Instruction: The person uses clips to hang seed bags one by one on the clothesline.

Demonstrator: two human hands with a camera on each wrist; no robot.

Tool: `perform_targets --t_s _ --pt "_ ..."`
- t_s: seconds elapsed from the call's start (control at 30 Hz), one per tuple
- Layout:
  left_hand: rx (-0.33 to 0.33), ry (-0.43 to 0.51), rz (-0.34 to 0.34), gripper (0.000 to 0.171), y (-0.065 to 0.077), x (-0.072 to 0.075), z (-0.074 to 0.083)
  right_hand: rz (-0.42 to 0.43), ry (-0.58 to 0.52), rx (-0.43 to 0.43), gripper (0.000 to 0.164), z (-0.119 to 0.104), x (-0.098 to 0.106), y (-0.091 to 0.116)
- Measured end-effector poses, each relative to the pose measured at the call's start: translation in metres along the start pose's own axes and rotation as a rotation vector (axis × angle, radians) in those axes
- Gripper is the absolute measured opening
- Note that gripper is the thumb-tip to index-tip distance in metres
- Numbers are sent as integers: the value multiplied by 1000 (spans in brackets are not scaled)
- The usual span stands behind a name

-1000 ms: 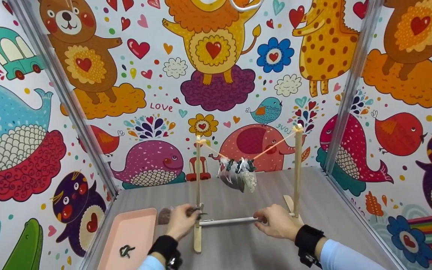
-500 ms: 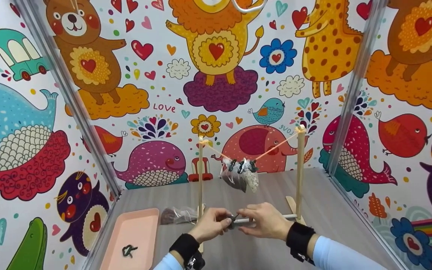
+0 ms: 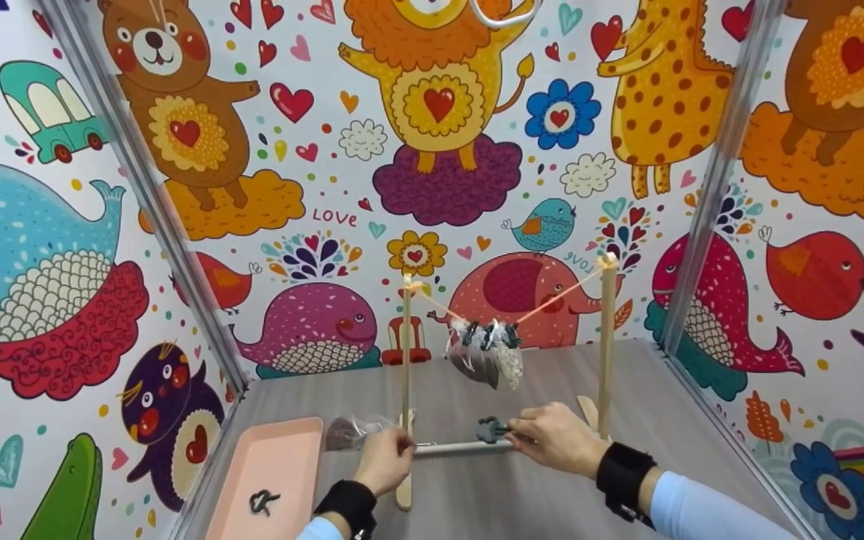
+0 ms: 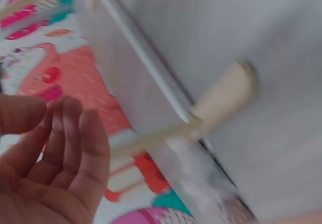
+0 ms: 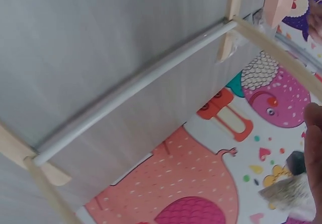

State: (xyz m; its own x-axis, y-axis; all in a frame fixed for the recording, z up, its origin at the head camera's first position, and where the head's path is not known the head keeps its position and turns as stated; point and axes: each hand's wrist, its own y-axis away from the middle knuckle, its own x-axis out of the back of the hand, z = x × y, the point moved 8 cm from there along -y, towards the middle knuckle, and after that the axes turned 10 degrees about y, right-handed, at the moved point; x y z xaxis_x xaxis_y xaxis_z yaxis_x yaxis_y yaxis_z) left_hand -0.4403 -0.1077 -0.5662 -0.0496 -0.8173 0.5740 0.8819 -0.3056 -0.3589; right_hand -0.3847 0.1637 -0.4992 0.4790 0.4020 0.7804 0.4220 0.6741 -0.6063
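Observation:
My right hand [image 3: 558, 441] pinches a coiled dark green twist tie [image 3: 490, 429] above the white rod [image 3: 454, 450]. My left hand [image 3: 385, 459] is beside the left wooden post [image 3: 406, 352]; in the left wrist view its fingers curve loosely around nothing. Between that post and the right wooden post [image 3: 607, 337] sags an orange string [image 3: 558, 296]. From it hangs a bundle of clear plastic bags [image 3: 481, 356] with dark and pale speckled contents, bound by dark green ties. The right wrist view catches only the edge of the right hand [image 5: 314, 156].
A pink tray [image 3: 271, 461] at the left holds another dark green tie [image 3: 262, 502]. Behind the left hand lies a clear plastic bag [image 3: 357, 431] with brown contents. Flat wooden feet [image 3: 403, 491] support the posts on the grey table [image 3: 507, 502]; patterned walls enclose it.
Both hands came together over the rod at the tie, then parted. The tie went from the left hand to the right, and the left hand moved back toward the left post.

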Motion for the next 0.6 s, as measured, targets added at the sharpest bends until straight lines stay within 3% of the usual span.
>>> perform_targets --t_s 0.13,0.23,0.33,0.43,0.6 --pt "107 -285 85 7 -4 14 -24 10 -1 -29 21 15 7 11" --pt "152 -459 99 7 -14 19 -43 8 9 -46 26 24 10 15" --pt "171 -593 76 18 -26 16 -53 2 33 -59 30 30 12 17" --pt "157 -684 30 25 -36 4 -58 -20 25 -81 28 34 11 23" --pt "166 -710 -66 32 -44 -16 -69 -53 -39 -121 27 36 7 36"
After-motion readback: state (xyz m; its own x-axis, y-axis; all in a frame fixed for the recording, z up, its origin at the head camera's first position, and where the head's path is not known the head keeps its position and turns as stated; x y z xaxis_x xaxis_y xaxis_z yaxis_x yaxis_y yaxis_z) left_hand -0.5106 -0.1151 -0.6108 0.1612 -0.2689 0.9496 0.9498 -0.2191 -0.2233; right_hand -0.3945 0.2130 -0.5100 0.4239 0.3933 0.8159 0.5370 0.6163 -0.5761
